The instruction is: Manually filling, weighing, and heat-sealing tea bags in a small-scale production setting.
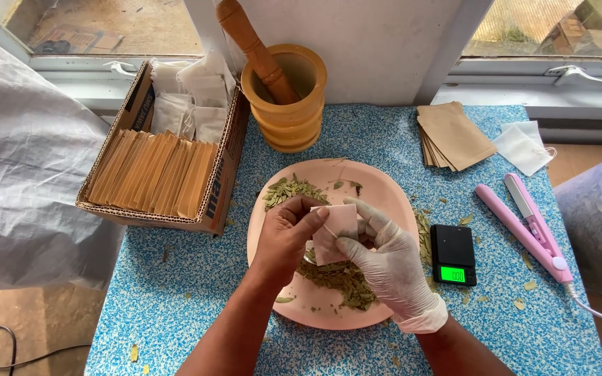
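Two hands meet over a pink plate [384, 191] at the middle of a blue speckled table [175, 278]. The bare left hand [288, 237] and the right hand [388, 261], which wears a white glove, both pinch a small white filter bag [334, 233] between thumb and fingers, holding it just above the plate's centre. Dried green leaves [339, 278] lie in a loose heap on the plate below the hands, with a smaller heap on its far left part.

Beyond the plate, against the wall, stands a wooden mortar [290, 104] with a pestle [256, 49] leaning in it. Left of the plate sits a cardboard box [207, 202] packed with brown paper pouches and white bags. Just right of the plate is a small black pocket scale [453, 254] with a lit green display. Farther right of the plate lies a pink heat sealer [527, 226] with a white cord. Beyond the scale, toward the window, rests a stack of brown pouches [454, 136] beside a white bag [522, 147].
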